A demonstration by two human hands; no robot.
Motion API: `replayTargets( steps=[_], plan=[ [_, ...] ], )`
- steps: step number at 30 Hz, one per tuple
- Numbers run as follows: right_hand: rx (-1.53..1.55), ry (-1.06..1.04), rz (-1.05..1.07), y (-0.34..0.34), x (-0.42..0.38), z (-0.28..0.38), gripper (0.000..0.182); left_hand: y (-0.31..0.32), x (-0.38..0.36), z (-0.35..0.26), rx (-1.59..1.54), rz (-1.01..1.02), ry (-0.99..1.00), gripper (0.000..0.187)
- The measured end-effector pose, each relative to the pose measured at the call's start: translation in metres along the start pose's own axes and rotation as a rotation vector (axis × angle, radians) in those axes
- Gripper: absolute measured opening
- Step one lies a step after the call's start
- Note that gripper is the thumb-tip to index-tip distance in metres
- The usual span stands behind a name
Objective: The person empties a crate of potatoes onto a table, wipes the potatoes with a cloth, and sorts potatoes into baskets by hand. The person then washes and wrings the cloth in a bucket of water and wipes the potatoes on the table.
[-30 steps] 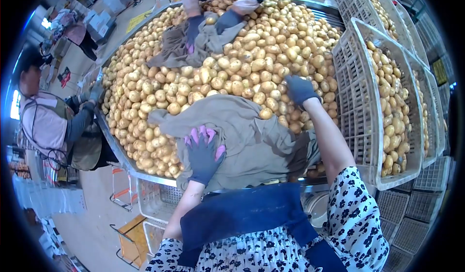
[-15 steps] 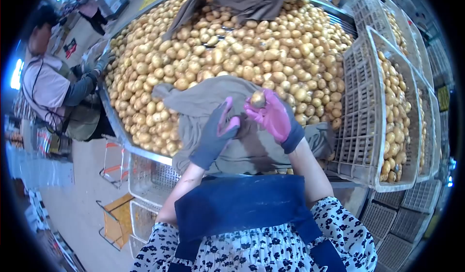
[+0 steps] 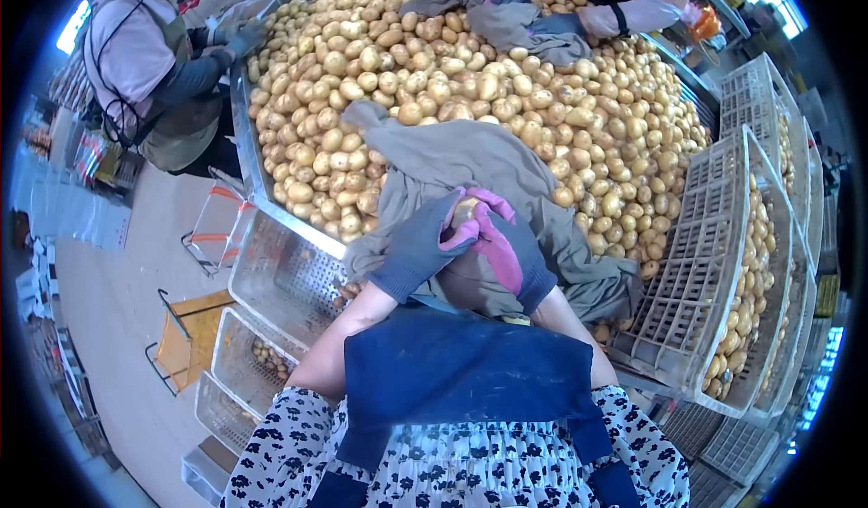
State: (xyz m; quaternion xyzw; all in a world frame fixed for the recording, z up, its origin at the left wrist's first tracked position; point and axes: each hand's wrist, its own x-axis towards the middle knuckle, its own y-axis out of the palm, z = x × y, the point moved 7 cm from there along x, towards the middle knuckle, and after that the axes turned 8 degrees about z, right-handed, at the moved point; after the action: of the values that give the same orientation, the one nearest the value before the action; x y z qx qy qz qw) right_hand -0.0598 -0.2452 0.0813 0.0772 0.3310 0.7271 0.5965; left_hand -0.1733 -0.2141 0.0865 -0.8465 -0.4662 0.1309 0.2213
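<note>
Both my hands wear grey and pink gloves and meet above a grey cloth [image 3: 470, 151] at the near side of a potato heap [image 3: 434, 74]. One potato [image 3: 465, 210] shows between them, its lower part covered by the fingers. My left hand [image 3: 427, 241] curls round it from the left. On its right side, my right hand [image 3: 506, 246] has its pink fingers against the same potato. The cloth lies over the near potatoes and the metal table edge.
Upright plastic crates [image 3: 692, 264] with potatoes stand at the right. More crates [image 3: 285, 268] sit below the table's left edge. A co-worker [image 3: 136, 65] stands at the left; another's gloved hands [image 3: 556, 25] hold a cloth across the heap. An orange folding stool [image 3: 192, 332] is lower left.
My left hand has come over to the potato in my right hand, and the two hands now meet. The view has shifted; the co-worker's arms across the heap show more.
</note>
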Motion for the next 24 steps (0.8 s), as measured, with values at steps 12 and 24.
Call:
replayTargets(
  steps=[12, 24],
  plan=[
    [-0.269, 0.059, 0.056, -0.007, -0.014, -0.003, 0.043, 0.022, -0.016, 0.009, -0.196, 0.142, -0.011, 0.040],
    [-0.223, -0.015, 0.080, 0.006, -0.011, -0.002, 0.044, 0.020, -0.023, 0.001, -0.959, 0.099, -0.125, 0.046]
  ],
)
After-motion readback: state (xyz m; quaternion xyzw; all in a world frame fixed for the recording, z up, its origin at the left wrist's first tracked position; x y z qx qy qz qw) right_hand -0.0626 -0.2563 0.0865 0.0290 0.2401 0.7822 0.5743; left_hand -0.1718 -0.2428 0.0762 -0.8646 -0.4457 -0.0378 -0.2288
